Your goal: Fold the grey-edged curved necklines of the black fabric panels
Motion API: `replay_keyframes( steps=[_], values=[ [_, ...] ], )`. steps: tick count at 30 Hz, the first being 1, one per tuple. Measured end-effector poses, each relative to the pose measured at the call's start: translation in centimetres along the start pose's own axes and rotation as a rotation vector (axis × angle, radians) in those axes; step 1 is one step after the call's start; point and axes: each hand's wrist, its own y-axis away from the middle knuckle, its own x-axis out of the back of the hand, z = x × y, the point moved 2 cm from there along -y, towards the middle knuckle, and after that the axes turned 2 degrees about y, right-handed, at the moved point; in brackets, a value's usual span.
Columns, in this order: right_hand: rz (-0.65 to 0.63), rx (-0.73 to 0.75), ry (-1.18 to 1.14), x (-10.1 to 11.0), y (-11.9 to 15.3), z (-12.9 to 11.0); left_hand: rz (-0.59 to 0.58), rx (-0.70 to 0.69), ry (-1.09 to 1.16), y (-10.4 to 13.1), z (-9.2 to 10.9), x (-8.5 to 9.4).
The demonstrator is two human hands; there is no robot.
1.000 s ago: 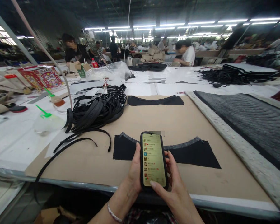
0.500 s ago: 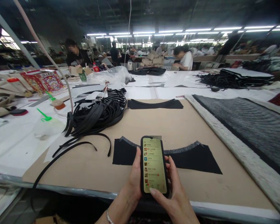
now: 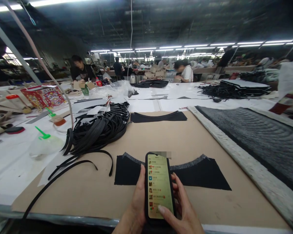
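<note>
A black-cased smartphone (image 3: 158, 182) is held upright between my two hands, its lit screen showing a list of entries. My left hand (image 3: 136, 201) wraps the phone's left side, thumb along the edge. From the right, my right hand (image 3: 183, 204) grips the other side with its fingers, and its thumb lies over the lower screen. Behind the phone, a black fabric piece (image 3: 197, 174) with a curved grey-edged top lies on the brown board (image 3: 156, 138), partly hidden. Farther back is a second curved black piece (image 3: 158, 117).
Left of the board's middle lies a heap of black strips (image 3: 100, 130), some trailing over the table edge. A squeeze bottle (image 3: 45, 144) with a green nozzle stands farther left. Layered grey-black sheets (image 3: 258, 139) lie at the right. Co-workers (image 3: 81, 70) are across the table.
My view has tilted up slightly, so the scene, the phone and my hands sit lower in the picture. Both hands keep hold of the phone; the right thumb has shifted slightly up the screen.
</note>
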Motion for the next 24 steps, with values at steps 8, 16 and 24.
replay_keyframes(
  steps=[8,16,24],
  values=[
    [-0.027,-0.060,-0.157,-0.2,0.1,-1.2,0.024,-0.015,0.019,-0.1,-0.1,0.2],
    [-0.073,-0.087,-0.191,0.4,-0.1,-1.8,0.018,-0.021,0.058,-0.3,-0.1,0.3],
    [-0.141,-0.091,-0.115,2.1,-0.5,-2.5,0.056,-0.017,0.088,-0.1,-0.1,0.4]
  ],
)
